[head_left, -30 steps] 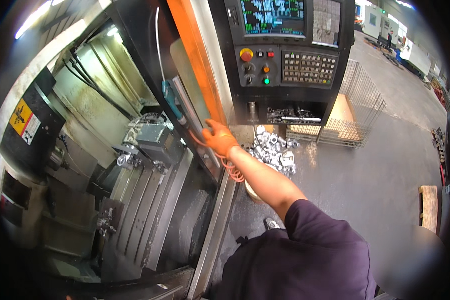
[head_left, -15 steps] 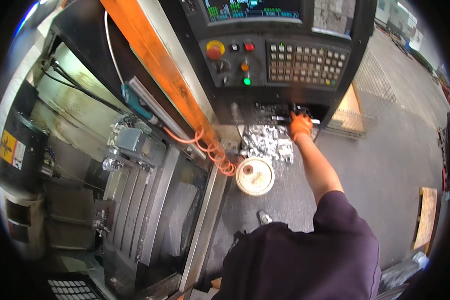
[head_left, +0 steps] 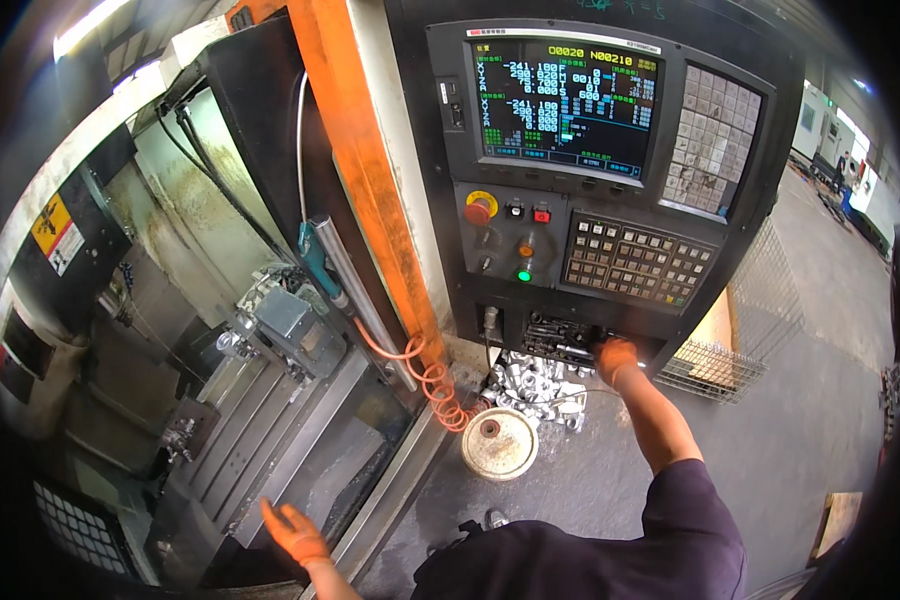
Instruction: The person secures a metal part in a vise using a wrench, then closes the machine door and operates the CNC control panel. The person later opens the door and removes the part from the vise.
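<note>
My right hand (head_left: 618, 360), in an orange glove, reaches into the low recess beneath the control cabinet (head_left: 545, 292). Dark and shiny metal hand tools (head_left: 560, 338) lie in that recess, just left of the hand. Its fingertips are hidden there, so I cannot make out whether they grip anything. At lower left my left hand (head_left: 298, 535), also gloved in orange, hangs open with its fingers apart and nothing in them. It is over the front edge of the machine's opening, close to the grooved metal table (head_left: 240, 440).
Shiny metal parts (head_left: 540, 388) are heaped below the recess, behind a round dirty-white lid (head_left: 500, 444). An orange coiled hose (head_left: 435, 385) runs to a teal air gun (head_left: 317, 262) beside an orange post (head_left: 355, 130). A grey vise (head_left: 295, 325) sits on the machine table. Wire mesh (head_left: 715, 375) stands at right.
My view has tilted up, showing the whole screen. My left hand has come into view at lower left. My right hand stays at the recess, its fingers now more hidden.
</note>
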A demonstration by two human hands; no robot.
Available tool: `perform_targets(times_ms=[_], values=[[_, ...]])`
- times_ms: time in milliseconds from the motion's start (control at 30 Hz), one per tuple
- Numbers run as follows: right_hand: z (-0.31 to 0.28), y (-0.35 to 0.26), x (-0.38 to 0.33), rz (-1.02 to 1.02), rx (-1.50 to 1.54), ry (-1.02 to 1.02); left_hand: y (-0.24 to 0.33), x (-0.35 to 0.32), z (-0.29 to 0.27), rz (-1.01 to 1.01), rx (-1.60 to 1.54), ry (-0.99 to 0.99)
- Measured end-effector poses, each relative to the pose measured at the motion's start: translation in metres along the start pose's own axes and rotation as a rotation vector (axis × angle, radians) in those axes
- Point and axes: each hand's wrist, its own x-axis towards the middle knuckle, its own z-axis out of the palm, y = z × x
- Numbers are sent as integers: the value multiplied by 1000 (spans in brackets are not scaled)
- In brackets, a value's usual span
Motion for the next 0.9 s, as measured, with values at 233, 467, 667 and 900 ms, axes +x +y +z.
perform_targets(times_ms=[233,467,667,900], values=[[-57,-21,-78,-106,322,378,26,-53,63,51,-56,-374],[-83,-150,-149,-502,1068,203,110,-77,81,123,-317,-1055],[-102,-290,-175,-900,1301,112,119,-68,94,-159,-794,-1095],[-117,-412,-187,-1289,1111,-163,6,-44,78,-450,-1020,-504]])
